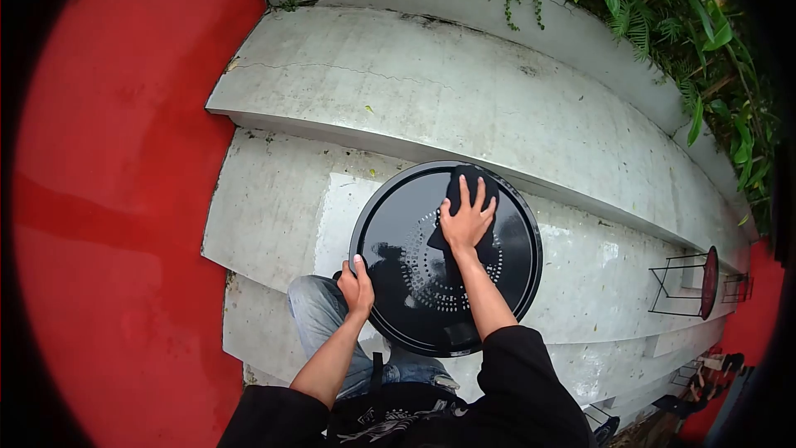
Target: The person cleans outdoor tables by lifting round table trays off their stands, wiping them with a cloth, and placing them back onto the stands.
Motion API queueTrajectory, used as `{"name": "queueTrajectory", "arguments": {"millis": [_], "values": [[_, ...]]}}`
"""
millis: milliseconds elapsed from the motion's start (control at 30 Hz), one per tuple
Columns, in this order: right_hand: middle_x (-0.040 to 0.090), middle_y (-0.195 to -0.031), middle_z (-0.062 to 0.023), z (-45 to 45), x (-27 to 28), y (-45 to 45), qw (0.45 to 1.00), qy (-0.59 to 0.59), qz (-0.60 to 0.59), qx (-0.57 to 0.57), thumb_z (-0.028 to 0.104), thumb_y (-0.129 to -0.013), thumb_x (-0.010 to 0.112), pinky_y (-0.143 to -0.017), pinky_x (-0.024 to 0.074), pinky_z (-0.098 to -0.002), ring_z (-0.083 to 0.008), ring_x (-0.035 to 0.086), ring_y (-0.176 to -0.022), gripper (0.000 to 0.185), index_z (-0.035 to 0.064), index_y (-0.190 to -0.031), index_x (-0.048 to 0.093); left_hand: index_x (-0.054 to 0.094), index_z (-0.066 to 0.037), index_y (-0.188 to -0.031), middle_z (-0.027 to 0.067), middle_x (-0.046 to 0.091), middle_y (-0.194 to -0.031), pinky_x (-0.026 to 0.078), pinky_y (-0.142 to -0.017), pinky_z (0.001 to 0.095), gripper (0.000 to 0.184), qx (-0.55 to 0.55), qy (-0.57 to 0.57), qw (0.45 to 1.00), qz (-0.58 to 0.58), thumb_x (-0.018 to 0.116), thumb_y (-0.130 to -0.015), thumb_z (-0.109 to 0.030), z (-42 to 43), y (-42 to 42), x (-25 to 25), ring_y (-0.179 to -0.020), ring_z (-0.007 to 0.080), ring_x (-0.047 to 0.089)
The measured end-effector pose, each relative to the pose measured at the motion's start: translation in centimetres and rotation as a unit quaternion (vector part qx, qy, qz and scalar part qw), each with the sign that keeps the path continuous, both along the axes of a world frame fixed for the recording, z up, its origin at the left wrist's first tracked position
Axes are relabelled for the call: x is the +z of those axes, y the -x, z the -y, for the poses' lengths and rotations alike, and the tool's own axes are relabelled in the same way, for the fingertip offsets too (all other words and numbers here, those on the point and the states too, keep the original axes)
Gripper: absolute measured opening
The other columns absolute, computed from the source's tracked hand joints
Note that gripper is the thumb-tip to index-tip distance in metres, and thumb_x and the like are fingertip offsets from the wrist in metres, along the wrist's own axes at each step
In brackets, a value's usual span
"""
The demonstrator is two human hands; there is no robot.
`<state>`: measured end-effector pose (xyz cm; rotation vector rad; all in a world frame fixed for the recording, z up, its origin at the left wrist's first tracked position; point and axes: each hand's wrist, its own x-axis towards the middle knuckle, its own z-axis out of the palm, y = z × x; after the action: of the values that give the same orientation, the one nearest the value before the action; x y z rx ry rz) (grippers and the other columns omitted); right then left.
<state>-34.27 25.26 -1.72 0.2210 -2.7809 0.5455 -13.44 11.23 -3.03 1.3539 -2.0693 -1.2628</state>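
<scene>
A round, glossy black table top (398, 261) with a raised rim and rings of small holes spans the space in front of my knees. Its underside and any legs are hidden. My left hand (356, 288) grips the rim at the left, thumb on top and fingers curled beneath. Toward the far side of the surface, a dark cloth (466, 176) lies bunched under my right hand (469, 217). That hand presses on it with fingers spread. Patches of light and dark reflections show on the black surface.
Wide pale concrete steps (348, 75) surround me, wet in places. A red floor (108, 199) lies left. Green plants (688, 25) hang over the wall at upper right. Further right are a small thin-legged table (709, 282) and, blurred at lower right, people (701, 390).
</scene>
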Motion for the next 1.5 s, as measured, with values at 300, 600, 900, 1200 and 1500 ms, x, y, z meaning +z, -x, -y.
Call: {"name": "queueTrajectory", "arguments": {"millis": [300, 600, 900, 1200, 1500], "values": [[0.037, -0.158, -0.0035, 1.3, 1.7, -14.4, 0.931, 0.041, 0.045, 0.361, 0.030, -0.082, 0.070, -0.110, 0.0353, -0.0560, -0.0460, 0.038, -0.136, 0.061, 0.0341, -0.141, 0.056, 0.069, 0.005, -0.101, 0.0264, 0.070, -0.090, 0.048, -0.078, 0.0454, 0.059, 0.026, -0.043, 0.999, -0.003, 0.039, -0.106, -0.045, 0.3, -0.8, -1.1, -0.081, 0.0384, 0.066], [0.037, -0.158, -0.0066, -16.1, 3.1, -13.8, 0.979, -0.067, 0.075, 0.175, 0.033, -0.079, 0.070, -0.111, 0.0285, -0.0607, -0.0450, 0.036, -0.138, 0.064, 0.0364, -0.141, 0.056, 0.066, 0.009, -0.099, 0.0237, 0.070, -0.086, 0.049, -0.079, 0.0427, 0.061, 0.012, -0.050, 0.999, -0.019, 0.043, -0.104, -0.047, -0.6, -0.4, 0.5, -0.079, 0.0299, 0.063], [0.043, -0.151, -0.0048, -5.2, -0.7, 1.7, 0.999, 0.001, -0.033, 0.037, 0.033, -0.077, 0.068, -0.105, 0.0370, -0.0557, -0.0444, 0.042, -0.129, 0.062, 0.0351, -0.138, 0.057, 0.065, 0.010, -0.112, 0.0336, 0.068, -0.103, 0.048, -0.090, 0.0477, 0.061, 0.021, -0.028, 0.999, 0.005, 0.048, -0.101, -0.047, 0.0, 0.1, 0.6, -0.100, 0.0472, 0.065], [0.035, -0.159, -0.0017, 6.3, 0.5, -8.1, 0.890, 0.068, 0.015, 0.450, 0.028, -0.079, 0.071, -0.108, 0.0366, -0.0548, -0.0438, 0.038, -0.135, 0.061, 0.0383, -0.138, 0.057, 0.065, 0.006, -0.110, 0.0259, 0.069, -0.094, 0.048, -0.083, 0.0427, 0.055, 0.001, -0.045, 0.999, -0.002, 0.040, -0.106, -0.043, -0.1, -0.7, 0.3, -0.084, 0.0317, 0.064], [0.036, -0.158, -0.0029, 7.4, 0.6, -1.3, 0.858, 0.040, -0.016, 0.513, 0.033, -0.086, 0.068, -0.113, 0.0293, -0.0589, -0.0382, 0.035, -0.143, 0.048, 0.0369, -0.134, 0.059, 0.065, 0.008, -0.099, 0.0326, 0.067, -0.086, 0.047, -0.079, 0.0515, 0.055, 0.018, 0.001, 1.000, 0.000, 0.046, -0.102, -0.044, -0.2, -0.7, -0.8, -0.084, 0.0486, 0.064]]}}
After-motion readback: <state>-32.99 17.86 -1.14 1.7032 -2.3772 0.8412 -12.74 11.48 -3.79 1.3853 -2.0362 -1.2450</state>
